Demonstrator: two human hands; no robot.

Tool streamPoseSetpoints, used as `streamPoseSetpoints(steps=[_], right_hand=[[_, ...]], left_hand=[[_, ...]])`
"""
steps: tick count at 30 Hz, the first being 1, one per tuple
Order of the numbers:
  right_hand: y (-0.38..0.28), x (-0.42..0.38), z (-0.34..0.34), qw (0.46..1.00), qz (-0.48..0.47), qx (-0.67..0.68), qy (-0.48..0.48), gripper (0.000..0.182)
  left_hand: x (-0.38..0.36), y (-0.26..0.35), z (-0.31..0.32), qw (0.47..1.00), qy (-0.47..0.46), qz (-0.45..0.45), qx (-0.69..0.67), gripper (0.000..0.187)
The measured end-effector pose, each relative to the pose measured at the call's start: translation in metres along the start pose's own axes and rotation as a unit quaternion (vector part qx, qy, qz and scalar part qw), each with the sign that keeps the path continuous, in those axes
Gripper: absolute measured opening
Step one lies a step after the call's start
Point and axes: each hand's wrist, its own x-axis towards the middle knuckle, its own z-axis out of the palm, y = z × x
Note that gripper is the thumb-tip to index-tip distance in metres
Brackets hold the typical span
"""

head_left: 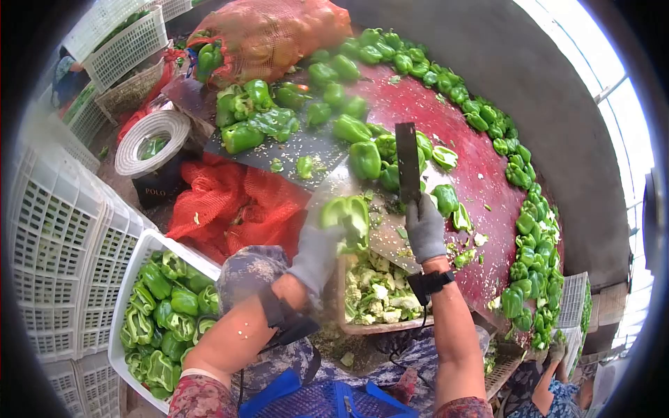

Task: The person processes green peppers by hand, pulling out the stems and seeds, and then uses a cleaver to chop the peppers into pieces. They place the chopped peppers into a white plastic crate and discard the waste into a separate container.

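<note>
My left hand (317, 247), in a grey glove and blurred, holds an opened green pepper (348, 217) with its pale inside showing. A grey glove also covers my right hand (425, 231), its fingers wrapped round the handle of a wide dark blade (408, 160) that points up. Whole green peppers (365, 160) lie just left of the blade, and cut pieces (444, 157) lie to its right. Below and between my hands stands a tray (341, 292) full of pale cores and scraps (380, 292).
A white crate (125, 306) of green peppers stands at lower left, beside stacked crates (56, 237). Red netting (237, 202) and a white roll (153, 143) lie left. A full net sack (272, 35) sits behind. Peppers line the table's (446, 111) far edge. Another person's arm (547, 383) shows lower right.
</note>
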Motion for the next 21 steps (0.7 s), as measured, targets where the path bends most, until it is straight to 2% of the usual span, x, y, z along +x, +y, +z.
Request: streamPoseSetpoints(steps=[1,2,6,9,10,11,13,16,17,19,20,21], right_hand=[[0.002,0.000,-0.002,0.999,0.013,-0.024,-0.018,0.013],[0.006,0.001,-0.005,1.000,-0.007,-0.008,0.013,0.012],[-0.025,0.018,-0.037,0.996,-0.033,0.058,0.059,0.008],[-0.024,0.018,-0.023,0.984,-0.116,0.089,0.099,0.008],[-0.018,0.011,-0.020,0.996,-0.059,0.053,0.032,0.008],[0.004,0.005,-0.008,0.998,-0.044,-0.032,-0.007,0.017],[0.031,-0.012,0.006,0.997,-0.036,-0.062,-0.042,0.020],[0.063,-0.036,0.011,0.996,-0.014,-0.086,0.012,0.016],[0.073,-0.042,0.010,0.994,0.041,-0.098,0.021,0.017],[0.079,-0.034,0.003,0.988,0.081,-0.104,0.081,0.016],[0.086,-0.028,-0.006,0.989,0.108,-0.083,0.052,0.021],[0.078,-0.022,-0.012,0.992,0.091,-0.064,0.055,0.021]], left_hand=[[0.005,-0.010,-0.004,1.000,0.004,-0.003,0.017,0.061],[0.017,-0.030,-0.013,0.998,0.009,0.043,0.043,0.059],[0.010,-0.013,-0.005,0.999,0.017,0.020,0.037,0.057],[0.012,-0.004,-0.001,1.000,0.013,0.006,-0.008,0.055],[0.009,0.003,0.002,1.000,0.013,0.001,-0.015,0.055],[0.008,0.007,0.004,1.000,0.014,-0.005,-0.023,0.054],[0.008,0.007,0.001,1.000,0.024,0.000,-0.004,0.054],[0.007,0.010,0.001,1.000,0.031,-0.003,-0.001,0.054],[0.007,0.011,0.001,1.000,0.030,-0.004,-0.003,0.054],[0.012,0.005,-0.003,0.999,0.035,0.013,0.015,0.055],[0.013,0.002,-0.005,0.999,0.036,0.020,0.025,0.055],[0.014,0.002,-0.006,0.999,0.029,0.021,0.024,0.055]])
